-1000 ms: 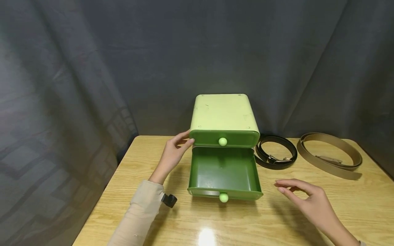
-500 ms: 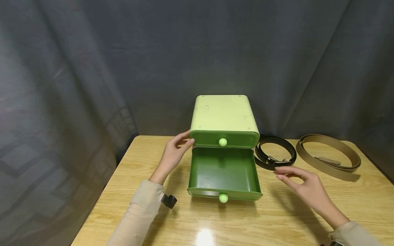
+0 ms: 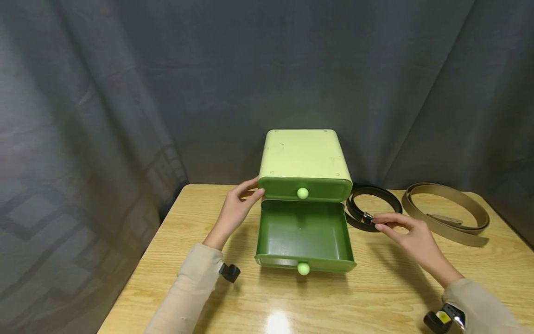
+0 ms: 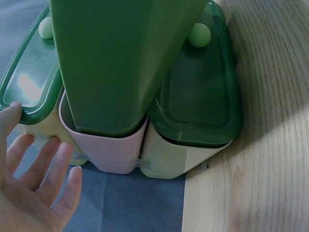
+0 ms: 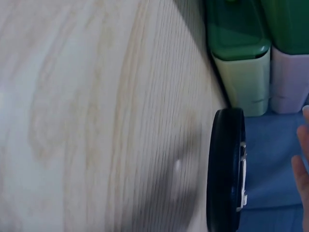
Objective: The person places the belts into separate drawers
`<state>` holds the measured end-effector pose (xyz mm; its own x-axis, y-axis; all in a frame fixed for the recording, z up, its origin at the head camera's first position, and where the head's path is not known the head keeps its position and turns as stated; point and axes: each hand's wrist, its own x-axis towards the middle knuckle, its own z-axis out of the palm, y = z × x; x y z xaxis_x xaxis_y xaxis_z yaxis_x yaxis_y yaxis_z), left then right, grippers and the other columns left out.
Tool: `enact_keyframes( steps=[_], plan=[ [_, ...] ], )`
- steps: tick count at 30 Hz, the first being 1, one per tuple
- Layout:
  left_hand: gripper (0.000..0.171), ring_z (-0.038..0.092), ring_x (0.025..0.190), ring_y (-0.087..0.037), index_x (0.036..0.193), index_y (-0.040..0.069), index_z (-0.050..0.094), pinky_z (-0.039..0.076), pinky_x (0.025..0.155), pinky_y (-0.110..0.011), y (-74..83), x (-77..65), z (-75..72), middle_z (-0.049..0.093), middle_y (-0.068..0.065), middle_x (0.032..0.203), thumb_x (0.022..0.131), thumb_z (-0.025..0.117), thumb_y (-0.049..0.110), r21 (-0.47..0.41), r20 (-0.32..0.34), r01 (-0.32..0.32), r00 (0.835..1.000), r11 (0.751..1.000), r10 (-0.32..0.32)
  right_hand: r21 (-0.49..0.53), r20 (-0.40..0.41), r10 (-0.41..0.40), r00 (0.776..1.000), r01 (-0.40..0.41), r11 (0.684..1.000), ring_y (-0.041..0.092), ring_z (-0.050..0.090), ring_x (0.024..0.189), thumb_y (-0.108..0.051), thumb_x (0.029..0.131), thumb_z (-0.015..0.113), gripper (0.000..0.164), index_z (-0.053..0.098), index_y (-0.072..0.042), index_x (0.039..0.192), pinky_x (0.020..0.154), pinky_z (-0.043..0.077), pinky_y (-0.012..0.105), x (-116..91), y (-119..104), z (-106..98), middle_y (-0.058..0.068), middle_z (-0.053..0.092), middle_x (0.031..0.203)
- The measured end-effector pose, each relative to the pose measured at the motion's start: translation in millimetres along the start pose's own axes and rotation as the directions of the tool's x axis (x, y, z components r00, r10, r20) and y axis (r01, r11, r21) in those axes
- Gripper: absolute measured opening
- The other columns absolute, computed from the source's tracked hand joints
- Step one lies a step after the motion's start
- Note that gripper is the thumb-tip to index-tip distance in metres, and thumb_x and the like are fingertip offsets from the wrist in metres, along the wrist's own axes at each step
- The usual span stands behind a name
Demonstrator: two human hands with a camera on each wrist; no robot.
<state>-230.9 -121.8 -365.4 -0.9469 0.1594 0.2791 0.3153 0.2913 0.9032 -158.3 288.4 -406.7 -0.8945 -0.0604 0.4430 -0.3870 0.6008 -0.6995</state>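
Observation:
A small drawer cabinet (image 3: 306, 153) with a pale yellow-green top stands on the table. Its middle drawer (image 3: 302, 229) is pulled out and bare inside; the top drawer (image 3: 281, 188), dark green with a round light-green knob, is in. My left hand (image 3: 235, 208) rests at the cabinet's upper left corner, thumb on the top drawer's front edge and fingers loosely spread along the side. To the right lies a coiled black belt (image 3: 377, 190) with a metal buckle. Just over that buckle is my right hand (image 3: 413, 236), thumb and fingertips slightly apart; the right wrist view shows its fingers (image 5: 304, 169) off the belt.
A coiled tan belt (image 3: 450, 195) lies right of the black one, its loose end toward the front. The wooden table (image 3: 333, 306) ends at a dark curtain (image 3: 292, 69) behind the cabinet. The bottom drawer (image 4: 200, 87) shows in the left wrist view.
My right hand has moved forward from the table's front right to the black belt's buckle. The left hand, cabinet and belts stay about where they were.

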Motion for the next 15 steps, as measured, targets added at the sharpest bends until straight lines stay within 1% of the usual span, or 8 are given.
enact_keyframes(
  steps=[3, 7, 10, 15],
  plan=[
    [0.045, 0.06, 0.113, -0.021, 0.139, 0.019, 0.059, 0.049, 0.093, -0.043, 0.1, 0.1, 0.0, 0.063, -0.003, 0.129, 0.096, 0.067, 0.031, 0.005, -0.002, 0.005, 1.0, 1.0, -0.005, -0.013, 0.006, -0.021, 1.0, 0.021, 1.0, -0.004, 0.061, 0.09, -0.005, 0.086, 0.078, 0.024, 0.075, -0.005, 0.11, 0.076, 0.045, 0.012, 3, 6, 0, -0.004, 0.073, 0.106],
    [0.045, 0.06, 0.112, -0.02, 0.139, 0.02, 0.059, 0.049, 0.092, -0.042, -0.2, 0.1, -0.1, 0.063, -0.002, 0.13, 0.096, 0.067, 0.032, 0.011, -0.002, 0.005, 1.0, 1.0, -0.005, -0.013, 0.023, -0.072, 0.997, 0.073, 0.997, -0.003, 0.062, 0.087, 0.001, 0.083, 0.078, 0.033, 0.072, -0.003, 0.116, 0.074, 0.045, 0.012, 7, 15, 0, 0.003, 0.074, 0.102],
    [0.046, 0.06, 0.112, -0.019, 0.139, 0.02, 0.059, 0.049, 0.092, -0.042, -0.4, 0.0, -0.1, 0.063, -0.002, 0.129, 0.096, 0.067, 0.033, 0.012, -0.002, 0.002, 1.0, 1.0, -0.002, -0.016, 0.035, -0.101, 0.994, 0.102, 0.995, -0.002, 0.063, 0.088, 0.004, 0.082, 0.078, 0.037, 0.071, -0.002, 0.117, 0.075, 0.044, 0.012, 10, 22, 1, 0.007, 0.074, 0.101],
    [0.046, 0.06, 0.113, -0.019, 0.139, 0.02, 0.059, 0.049, 0.093, -0.043, -0.1, -0.1, -0.1, 0.063, -0.002, 0.13, 0.096, 0.067, 0.034, 0.014, -0.001, 0.001, 1.0, 1.0, -0.001, -0.037, 0.06, -0.1, 0.993, 0.103, 0.994, 0.002, 0.062, 0.091, 0.001, 0.082, 0.079, 0.037, 0.071, -0.005, 0.118, 0.078, 0.043, 0.012, 14, 27, 1, 0.009, 0.073, 0.106]
  ],
)
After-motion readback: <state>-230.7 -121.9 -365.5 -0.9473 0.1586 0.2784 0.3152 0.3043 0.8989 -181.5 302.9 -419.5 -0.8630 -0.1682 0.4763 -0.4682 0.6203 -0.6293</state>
